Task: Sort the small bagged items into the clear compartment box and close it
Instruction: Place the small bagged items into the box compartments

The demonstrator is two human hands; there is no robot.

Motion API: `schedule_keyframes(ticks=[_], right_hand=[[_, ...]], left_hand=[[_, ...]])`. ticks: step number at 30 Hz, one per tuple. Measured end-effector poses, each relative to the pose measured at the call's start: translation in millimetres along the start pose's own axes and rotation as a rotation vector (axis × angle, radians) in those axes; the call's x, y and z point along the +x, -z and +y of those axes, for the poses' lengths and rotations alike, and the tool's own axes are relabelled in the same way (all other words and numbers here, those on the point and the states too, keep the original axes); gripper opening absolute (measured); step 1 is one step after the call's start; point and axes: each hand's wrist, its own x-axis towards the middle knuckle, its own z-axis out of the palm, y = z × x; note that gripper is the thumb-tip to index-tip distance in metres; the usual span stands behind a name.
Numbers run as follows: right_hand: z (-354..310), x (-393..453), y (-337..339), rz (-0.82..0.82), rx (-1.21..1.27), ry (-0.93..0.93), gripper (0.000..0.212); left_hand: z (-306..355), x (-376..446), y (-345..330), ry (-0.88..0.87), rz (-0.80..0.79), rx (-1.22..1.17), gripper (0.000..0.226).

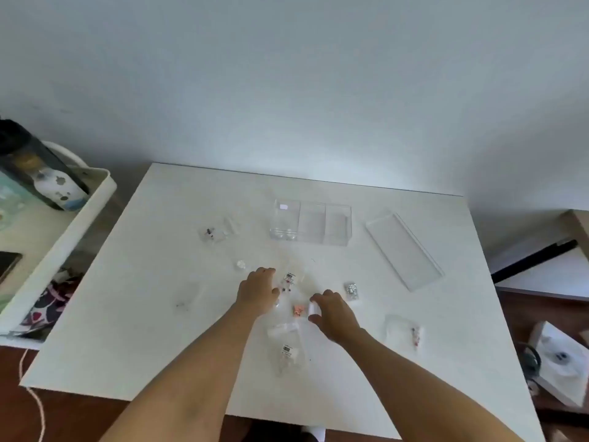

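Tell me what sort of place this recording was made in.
Probably a room in a home, used as a small craft or hobby corner. A plain white table stands against a bare wall, a cream utility cart full of household odds and ends sits beside it, and the floor looks like wood.

Two bare forearms reach in from the bottom edge. The left hand [257,290] and right hand [334,309] show no sleeves, gloves, rings, watch or bracelets. Fingers [267,272] are short and uncovered.
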Motion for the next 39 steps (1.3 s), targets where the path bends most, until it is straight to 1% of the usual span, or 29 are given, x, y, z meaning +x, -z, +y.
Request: schedule_keyframes(ticks=[4,8,12,15,16,19,20,22,24,29,33,36,39], right_hand=[[-11,6,-8,0.052,0.033,-0.065,0.045],[-18,17,-12,0.095,0.092,-0.119,0.032],[-18,19,-13,0.117,0.175,-0.175,0.022],[-17,18,-14,0.104,0.186,-0.193,0.021],[-16,18,-14,0.101,0.189,-0.194,0.02],[-15,19,-10,0.127,0.257,-0.24,0.01],[-14,19,-6,0.156,0.316,-0.27,0.012],[-9,20,4,0.234,0.442,-0.29,0.021],[-3,22,18,0.316,0.526,-0.262,0.023],[19,36,63,0.499,0.601,-0.267,0.009],[37,50,95,0.566,0.616,-0.247,0.005],[42,61,114,0.589,0.654,-0.229,0.015],[44,72,127,0.6,0.708,-0.222,0.02]], left_hand=[[8,20,-3,-0.004,0.056,-0.039,0.053],[13,38,-4,-0.01,0.082,-0.037,0.056],[12,48,-3,-0.05,0.032,-0.108,0.05],[8,53,-3,-0.034,-0.014,-0.209,0.054],[7,53,-3,-0.03,-0.026,-0.233,0.051],[4,54,-5,-0.043,-0.035,-0.286,0.029],[4,53,-5,-0.056,-0.028,-0.295,0.024],[3,54,-4,-0.099,-0.005,-0.303,0.014],[5,56,0,-0.141,0.03,-0.315,0.009],[17,65,25,-0.156,0.193,-0.397,0.019],[37,82,53,-0.175,0.311,-0.47,0.018],[55,100,68,-0.172,0.366,-0.457,0.015],[69,116,73,-0.098,0.374,-0.455,0.008]])
